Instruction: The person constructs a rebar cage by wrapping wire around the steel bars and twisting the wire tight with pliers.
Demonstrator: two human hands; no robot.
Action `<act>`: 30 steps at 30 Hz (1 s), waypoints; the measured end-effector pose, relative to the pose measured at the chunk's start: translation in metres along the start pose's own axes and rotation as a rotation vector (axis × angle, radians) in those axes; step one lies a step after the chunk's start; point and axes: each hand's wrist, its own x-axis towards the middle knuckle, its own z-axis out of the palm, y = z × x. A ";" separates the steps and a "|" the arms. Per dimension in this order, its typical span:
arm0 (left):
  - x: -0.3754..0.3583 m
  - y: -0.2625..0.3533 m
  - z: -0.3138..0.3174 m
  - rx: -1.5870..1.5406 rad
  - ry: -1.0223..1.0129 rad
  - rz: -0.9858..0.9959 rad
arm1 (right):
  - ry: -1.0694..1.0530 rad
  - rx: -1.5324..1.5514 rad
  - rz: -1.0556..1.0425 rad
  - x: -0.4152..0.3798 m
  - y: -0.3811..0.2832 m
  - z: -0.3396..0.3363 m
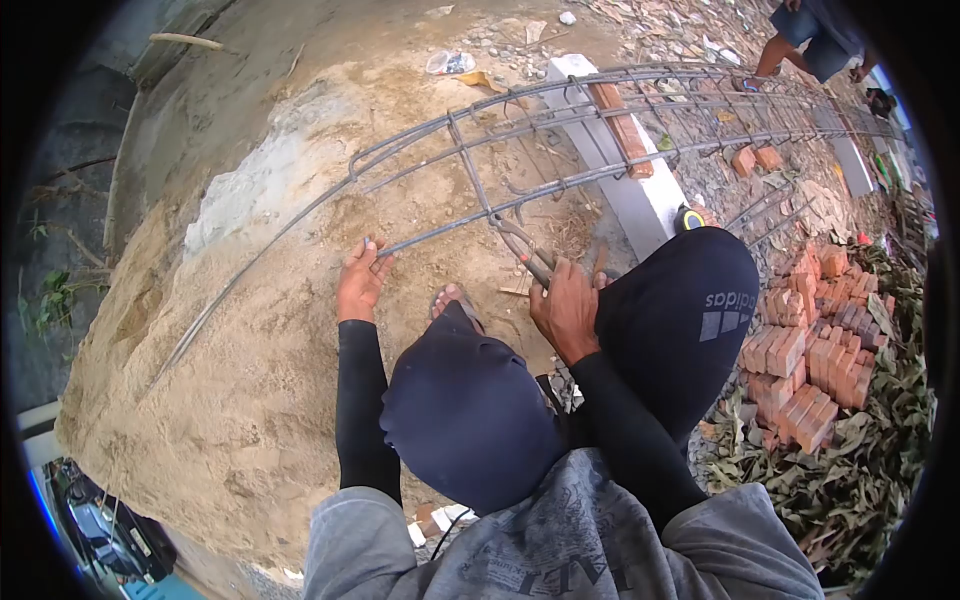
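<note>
My left hand [362, 284] pinches the near end of a steel bar [430, 233], the lowest long bar of a rebar cage [590, 110]. The cage stretches away to the upper right, with square stirrups around its long bars. My right hand [568, 312] is wrapped around the handles of tie-wire pincers [518, 243]. Their jaws meet the lower bar close to a stirrup [467, 165]; whether they grip a wire there is too small to tell. Long bar ends [260, 255] curve out to the lower left over the sand.
A white beam [640, 205] with a reddish-brown block [622, 130] on it lies under the cage. A tape measure [688, 218] is by my right knee. Bricks [800, 350] and dry leaves [850, 480] lie right. Sand [250, 400] rises left. Another person [815, 45] stands upper right.
</note>
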 end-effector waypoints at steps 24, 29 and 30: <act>0.000 -0.003 -0.006 -0.120 -0.040 -0.072 | -0.883 1.835 0.769 0.008 0.007 0.002; 0.000 -0.008 -0.008 -0.186 -0.060 -0.058 | -0.673 1.527 0.797 0.002 0.002 0.007; -0.002 -0.009 -0.010 -0.200 -0.066 -0.052 | -0.605 1.350 0.749 -0.001 0.005 0.010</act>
